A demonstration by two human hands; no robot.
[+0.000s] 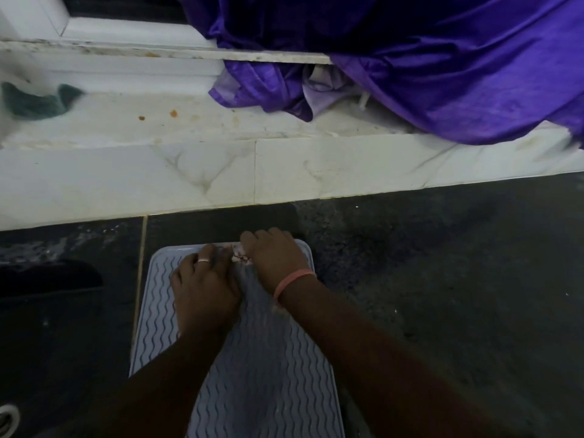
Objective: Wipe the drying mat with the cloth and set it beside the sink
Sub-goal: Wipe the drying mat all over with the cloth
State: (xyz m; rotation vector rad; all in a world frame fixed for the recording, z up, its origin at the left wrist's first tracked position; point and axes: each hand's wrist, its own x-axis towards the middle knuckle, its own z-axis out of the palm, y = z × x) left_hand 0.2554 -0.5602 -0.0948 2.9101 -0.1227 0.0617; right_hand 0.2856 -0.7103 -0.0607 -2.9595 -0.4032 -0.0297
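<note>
Head view: mat [259, 358] lay lengthwise away from the person; both hands, left [202, 289] and right [271, 257], pinched the cloth [241, 257] at its far end.

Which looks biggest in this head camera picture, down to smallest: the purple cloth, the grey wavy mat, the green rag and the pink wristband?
1. purple cloth, running out of frame
2. drying mat, partly covered by the arms
3. green rag, blurred and cut off at the left edge
4. pink wristband

The mat lies nearer the camera, so its true size may be smaller.
</note>
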